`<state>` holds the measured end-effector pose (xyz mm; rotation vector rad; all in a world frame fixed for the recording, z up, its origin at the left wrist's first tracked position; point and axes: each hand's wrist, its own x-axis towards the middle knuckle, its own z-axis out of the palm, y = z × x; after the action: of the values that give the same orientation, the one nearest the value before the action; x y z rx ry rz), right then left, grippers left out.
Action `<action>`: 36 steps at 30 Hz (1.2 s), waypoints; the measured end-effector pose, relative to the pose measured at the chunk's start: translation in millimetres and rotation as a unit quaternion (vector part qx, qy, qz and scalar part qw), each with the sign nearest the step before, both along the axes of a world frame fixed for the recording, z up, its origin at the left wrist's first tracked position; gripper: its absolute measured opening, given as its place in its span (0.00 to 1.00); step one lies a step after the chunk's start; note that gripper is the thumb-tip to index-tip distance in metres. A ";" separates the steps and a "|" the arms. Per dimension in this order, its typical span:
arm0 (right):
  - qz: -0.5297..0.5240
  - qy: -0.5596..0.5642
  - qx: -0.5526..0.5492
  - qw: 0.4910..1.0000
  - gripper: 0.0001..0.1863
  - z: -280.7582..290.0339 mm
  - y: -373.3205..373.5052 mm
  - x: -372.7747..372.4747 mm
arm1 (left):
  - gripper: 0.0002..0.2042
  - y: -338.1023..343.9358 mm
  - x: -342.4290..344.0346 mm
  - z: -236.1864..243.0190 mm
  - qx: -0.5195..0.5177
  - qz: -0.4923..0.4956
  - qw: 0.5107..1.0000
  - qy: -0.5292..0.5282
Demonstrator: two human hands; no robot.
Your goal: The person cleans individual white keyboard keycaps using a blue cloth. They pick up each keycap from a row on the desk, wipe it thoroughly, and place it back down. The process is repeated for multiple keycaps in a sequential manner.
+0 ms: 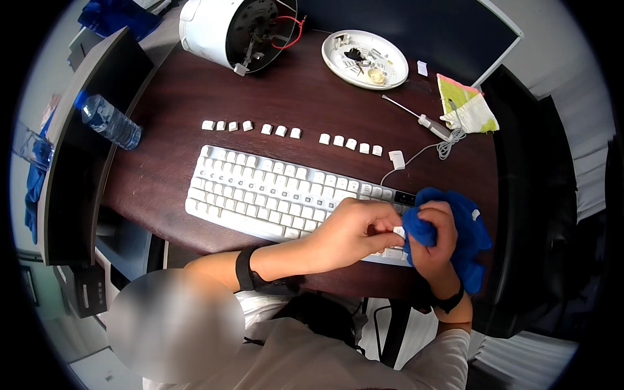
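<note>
1. White keycap (398,230), above the right end of the white keyboard (260,195), between left-hand fingertips and blue cloth (471,224); underside hidden
2. Left hand (354,229): thumb and forefinger brought together on the keycap, pinching near its edge; remaining fingers curled behind, partly out of sight
3. Right hand (437,242): fingers clamped on a bunched wad of the cloth, pressed up close to the keycap; loose folds spread to the right, beyond the keyboard's edge
4. Keycap handling, as judged: very light, stiff, probably hard plastic; smooth-faced and small enough to slip or flick away if squeezed off-centre; unlikely to crack under finger pressure, though hollow beneath and perhaps thin at the skirt
5. Recommended hold: opposite side walls, between thumb and forefinger pads, leaving the top face free; pressure gentle and level
6. Cloth handling, as judged: soft, limp, light; best gathered into a firm pad over one fingertip, with loose folds kept off the neighbouring keys
7. Keyboard, lying flat on the tabletop (162,172): rigid and broad, likely heaviest of the three; best steadied by its frame
8. Loose keycaps (281,130) in a spaced line behind the keyboard: easily knocked, best lifted singly by the sides
</note>
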<state>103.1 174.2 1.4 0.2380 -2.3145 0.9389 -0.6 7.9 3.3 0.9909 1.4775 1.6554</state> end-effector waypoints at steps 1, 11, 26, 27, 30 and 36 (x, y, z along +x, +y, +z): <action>0.011 0.004 0.001 1.000 0.17 0.1 -0.1 1.4 | 0.06 0.5 -0.1 0.6 0.000 0.010 1.000 0.010; 0.027 0.004 0.004 1.000 0.17 2.2 1.7 -3.3 | 0.05 4.0 4.5 -7.3 0.046 0.040 0.997 0.037; 0.075 0.018 -0.012 0.997 0.18 0.2 2.9 0.0 | 0.06 4.0 4.8 -6.1 0.054 0.039 0.998 0.013; 0.055 0.017 -0.001 0.998 0.17 0.9 2.4 -0.4 | 0.06 3.4 4.2 -6.3 0.052 0.033 0.998 0.031; -0.006 0.014 0.013 1.000 0.16 1.4 3.0 -3.8 | 0.07 2.6 4.2 -6.9 0.053 0.004 0.995 0.083; -0.057 0.011 -0.077 0.995 0.15 -7.7 7.6 -6.2 | 0.12 0.2 6.4 0.2 0.070 0.001 0.983 0.170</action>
<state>96.8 181.7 -6.4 0.0495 -2.1978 1.0461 5.8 8.1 3.5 1.4071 1.5919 1.6684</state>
